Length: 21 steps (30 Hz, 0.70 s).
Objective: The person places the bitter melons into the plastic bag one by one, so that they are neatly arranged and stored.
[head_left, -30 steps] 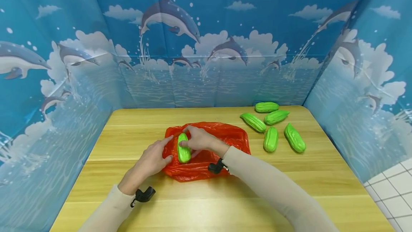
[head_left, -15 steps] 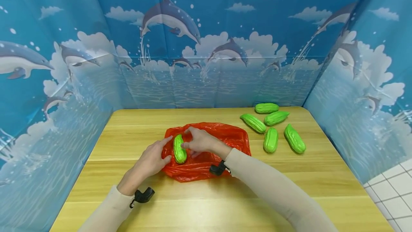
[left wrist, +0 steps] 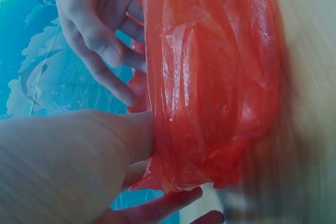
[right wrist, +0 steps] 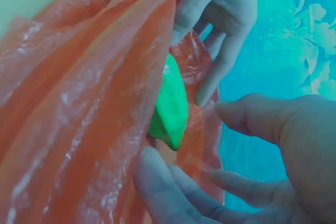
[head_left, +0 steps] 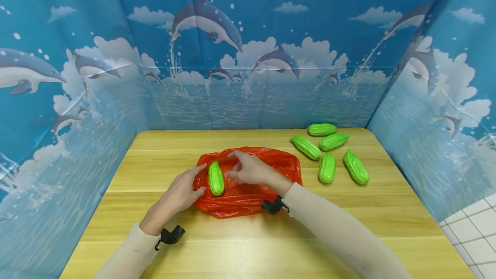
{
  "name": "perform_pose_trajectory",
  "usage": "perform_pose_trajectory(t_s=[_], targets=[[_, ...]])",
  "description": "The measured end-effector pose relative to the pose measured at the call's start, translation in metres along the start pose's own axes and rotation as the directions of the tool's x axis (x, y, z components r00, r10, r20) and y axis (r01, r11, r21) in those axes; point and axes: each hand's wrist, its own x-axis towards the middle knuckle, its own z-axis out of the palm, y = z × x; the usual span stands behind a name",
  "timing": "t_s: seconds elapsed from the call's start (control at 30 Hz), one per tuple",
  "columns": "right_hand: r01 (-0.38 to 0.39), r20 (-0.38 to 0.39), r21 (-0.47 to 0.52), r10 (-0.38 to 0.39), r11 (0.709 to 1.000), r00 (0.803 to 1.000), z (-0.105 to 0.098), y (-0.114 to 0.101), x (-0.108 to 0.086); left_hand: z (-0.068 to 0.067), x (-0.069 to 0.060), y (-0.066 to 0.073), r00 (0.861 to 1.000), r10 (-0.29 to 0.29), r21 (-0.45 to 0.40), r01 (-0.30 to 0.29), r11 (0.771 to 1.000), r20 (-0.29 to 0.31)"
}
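Note:
A red plastic bag (head_left: 232,209) lies spread on the table with its mouth open upward. Inside its left end rests a bright green, ridged toy vegetable (head_left: 216,180), shaped like a bitter melon; the right wrist view shows only the tip of this toy vegetable (right wrist: 172,103) past the bag's edge. My left hand (head_left: 179,190) holds the bag's left rim, thumb on the inner side and some fingers outside. My right hand (head_left: 255,170) hovers over the bag's middle, right of the toy vegetable, its fingers loosely bent, thumb apart, nothing between them.
Several more green toy vegetables (head_left: 327,168) lie at the table's back right, right of the bag. The wooden table (head_left: 248,253) reaches a dolphin-printed curtain (head_left: 255,102) behind and at both sides.
My right hand has let go of the toy vegetable and drawn away to the right. The toy vegetable has shifted slightly left in the bag. My left hand stays nearly still.

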Motion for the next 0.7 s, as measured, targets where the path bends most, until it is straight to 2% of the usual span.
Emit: perform_pose_trajectory(t_s=[0.2, 0.5, 0.7], targets=[[0.054, -0.066, -0.092, -0.060, 0.994, 0.996, -0.007, -0.002, -0.013, 0.002, 0.001, -0.002, 1.000, -0.010, 0.005, 0.010, 1.000, -0.007], [0.135, -0.131, -0.100, -0.148, 0.986, 0.980, -0.027, 0.002, -0.032, 0.003, -0.001, -0.004, 1.000, -0.009, -0.019, 0.009, 1.000, -0.022], [0.177, -0.187, -0.133, -0.200, 0.975, 0.962, -0.043, 0.012, -0.044, 0.003, -0.003, -0.005, 1.000, -0.004, -0.018, 0.003, 1.000, -0.024]])
